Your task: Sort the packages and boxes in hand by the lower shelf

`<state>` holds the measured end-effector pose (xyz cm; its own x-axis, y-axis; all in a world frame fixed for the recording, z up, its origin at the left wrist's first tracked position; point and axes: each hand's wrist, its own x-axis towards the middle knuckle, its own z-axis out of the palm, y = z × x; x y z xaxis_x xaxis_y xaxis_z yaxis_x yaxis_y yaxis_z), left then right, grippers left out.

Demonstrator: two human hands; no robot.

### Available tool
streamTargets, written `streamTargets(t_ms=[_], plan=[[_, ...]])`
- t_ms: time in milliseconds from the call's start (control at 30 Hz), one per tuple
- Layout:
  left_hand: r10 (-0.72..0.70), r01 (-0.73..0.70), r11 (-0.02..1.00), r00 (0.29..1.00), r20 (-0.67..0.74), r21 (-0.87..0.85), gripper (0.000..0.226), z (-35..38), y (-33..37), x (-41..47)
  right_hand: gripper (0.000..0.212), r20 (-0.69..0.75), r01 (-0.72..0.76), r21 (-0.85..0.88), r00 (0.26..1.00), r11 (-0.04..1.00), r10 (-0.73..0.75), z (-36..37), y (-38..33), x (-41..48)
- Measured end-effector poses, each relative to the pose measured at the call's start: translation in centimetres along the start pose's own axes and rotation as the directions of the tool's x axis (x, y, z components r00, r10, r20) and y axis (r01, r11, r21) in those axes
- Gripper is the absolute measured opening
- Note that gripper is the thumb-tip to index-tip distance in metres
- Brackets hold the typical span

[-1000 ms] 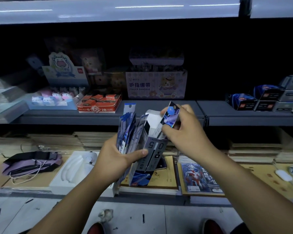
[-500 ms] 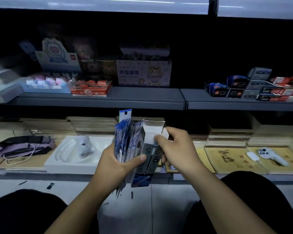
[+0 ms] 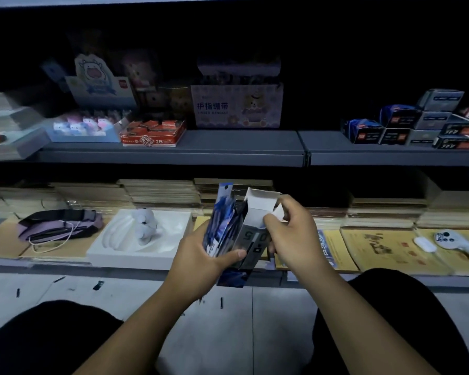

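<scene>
My left hand (image 3: 201,255) grips a bundle of blue card packets (image 3: 222,217) together with a tall grey box (image 3: 251,239) marked 0.5, thumb across the box's front. The box stands upright with its white top flap (image 3: 260,203) open. My right hand (image 3: 293,234) pinches the small side flap at the box's open top, fingers curled at the rim. Both hands are in front of the lower shelf, above the floor.
The lower shelf holds a white tray (image 3: 136,250) with a plush toy, a purple pouch (image 3: 57,226), yellow booklets (image 3: 390,250) and a white handheld device (image 3: 458,242). The grey upper shelf (image 3: 228,150) carries a red 2B box (image 3: 152,133), a finger-bandage box (image 3: 236,106) and stacked small boxes (image 3: 417,123). My dark-clothed knees flank my arms.
The blue packet my right hand held above the box is gone from it; that hand now pinches the box's flap. The view has dropped, and both hands sit lower before the bottom shelf.
</scene>
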<state>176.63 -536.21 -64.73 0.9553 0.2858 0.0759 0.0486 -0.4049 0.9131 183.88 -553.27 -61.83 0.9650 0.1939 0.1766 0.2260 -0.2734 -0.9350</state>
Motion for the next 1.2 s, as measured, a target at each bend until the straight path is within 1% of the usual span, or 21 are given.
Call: streamTargets(t_ms=[33,100,167,233,267,367,467,500,533,600,733,900,1067,1133,1200], plan=[[-0.003,0.003,1.000,1.000,-0.007,0.013,0.049,0.1,-0.6,0.2,0.014,-0.001,0.020,-0.039,1.000,0.999,-0.020,-0.1,0.4,0.1],[-0.018,0.019,0.998,1.000,-0.009,0.060,0.049,0.1,-1.9,0.7,0.030,-0.022,0.091,-0.171,0.995,0.981,-0.096,-0.3,1.1,0.2],[-0.029,0.024,0.987,0.999,0.032,0.159,0.054,0.0,-2.9,1.6,0.036,-0.044,0.191,-0.256,0.977,0.948,-0.209,-0.5,1.3,0.2],[-0.026,0.008,0.972,0.997,0.073,0.236,0.055,-0.1,-3.7,2.4,0.034,-0.056,0.275,-0.234,0.954,0.933,-0.295,-0.7,1.0,0.1],[-0.025,0.002,0.970,0.996,0.089,0.242,0.054,-0.2,-3.9,2.5,0.032,-0.052,0.298,-0.215,0.947,0.930,-0.316,-0.9,0.9,0.2],[0.001,-0.043,0.964,0.987,0.158,0.263,0.053,-0.2,-4.4,2.6,0.026,0.023,0.327,-0.231,0.943,0.916,-0.331,-0.8,0.9,0.6],[0.034,-0.105,0.951,0.971,0.238,0.292,0.046,0.0,-4.5,2.6,0.029,0.164,0.337,-0.249,0.939,0.908,-0.303,-0.7,1.5,1.3],[0.040,-0.115,0.950,0.967,0.251,0.289,0.046,0.0,-4.6,2.5,0.026,0.209,0.342,-0.249,0.933,0.906,-0.294,-0.7,1.6,1.5],[0.049,-0.125,0.952,0.963,0.264,0.280,0.048,0.0,-4.5,2.5,0.020,0.240,0.346,-0.244,0.927,0.906,-0.289,-0.7,1.7,1.6],[0.043,-0.121,0.957,0.958,0.284,0.265,0.051,0.0,-4.4,2.4,0.012,0.253,0.349,-0.205,0.921,0.914,-0.295,-0.7,1.8,1.8],[-0.005,-0.057,0.979,0.952,0.305,0.194,0.056,0.0,-4.1,2.7,0.012,0.218,0.359,-0.124,0.920,0.925,-0.327,-0.6,1.7,1.9],[-0.014,-0.036,0.990,0.938,0.346,0.137,0.059,0.1,-3.7,3.2,0.012,0.194,0.377,-0.088,0.914,0.922,-0.356,-0.9,1.1,1.5],[-0.060,0.016,0.993,0.921,0.385,0.117,0.062,-0.1,-4.3,3.2,0.013,0.062,0.381,0.005,0.923,0.925,-0.380,-2.2,1.0,2.1],[-0.062,0.015,0.991,0.927,0.370,0.130,0.062,-0.2,-4.5,3.1,0.011,0.045,0.334,0.057,0.941,0.941,-0.337,-2.3,0.9,2.0],[-0.062,0.007,0.987,0.936,0.346,0.158,0.062,-0.1,-4.7,3.0,0.015,0.006,0.228,0.166,0.973,0.960,-0.232,-1.6,0.7,1.5]])
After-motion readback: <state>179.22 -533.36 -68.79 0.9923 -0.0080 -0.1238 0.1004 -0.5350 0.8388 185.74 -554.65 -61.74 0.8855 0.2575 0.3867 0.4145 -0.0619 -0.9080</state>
